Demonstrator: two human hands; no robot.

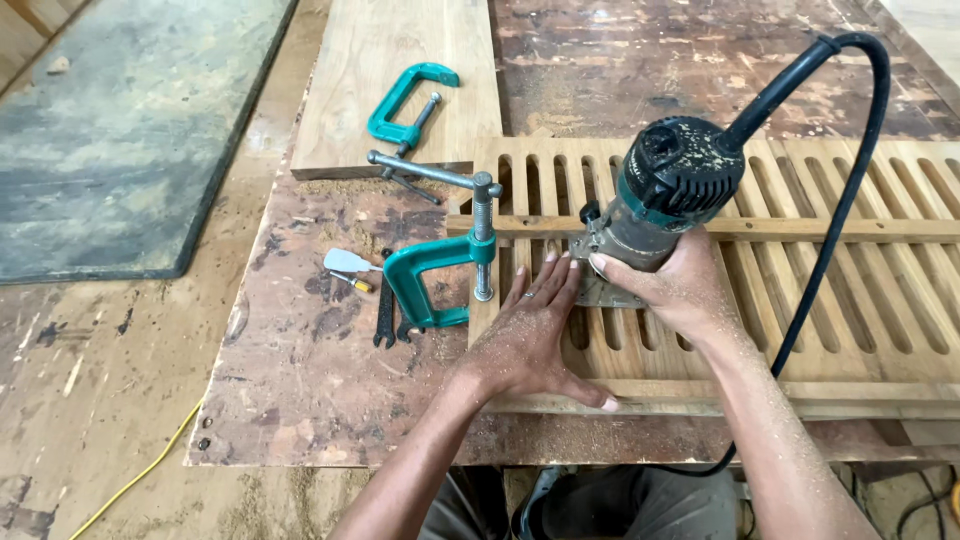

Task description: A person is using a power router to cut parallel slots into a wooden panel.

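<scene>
Far left: dark mat (120, 130), cut off by the top and left frame edges; bare floor below it crossed by a thin yellow cord (140, 475).

Left of centre: worn plywood sheet (300, 380), strewn with sawdust, open and unoccupied along its near left part. On it, a small pale-bladed tool with yellow handle (345, 268), its kind hard to make out.

Above: pale plank (400, 60) carrying a green C-clamp (405, 105) lying on its side.

Centre: second green C-clamp (440, 275), upright, screw bearing on a thin wooden strip (800, 228) at the left edge of the slatted panel (880, 300). A dark flat tool beneath it was partly hidden.

Left hand (530, 335): flat, fingers spread wide, pressed on the slats just beside the router base; gripping nothing.

Right hand (670, 285): wrapped around the lower body of the trim router (665, 190), which stood upright on the slats against the strip. Bit and most of the base were hidden by both hands.

Right: black power cord (845, 180) arched from the router top, down across the panel, and off its near edge. Panel was cut off at the right frame edge; slats there lay unobstructed.
</scene>
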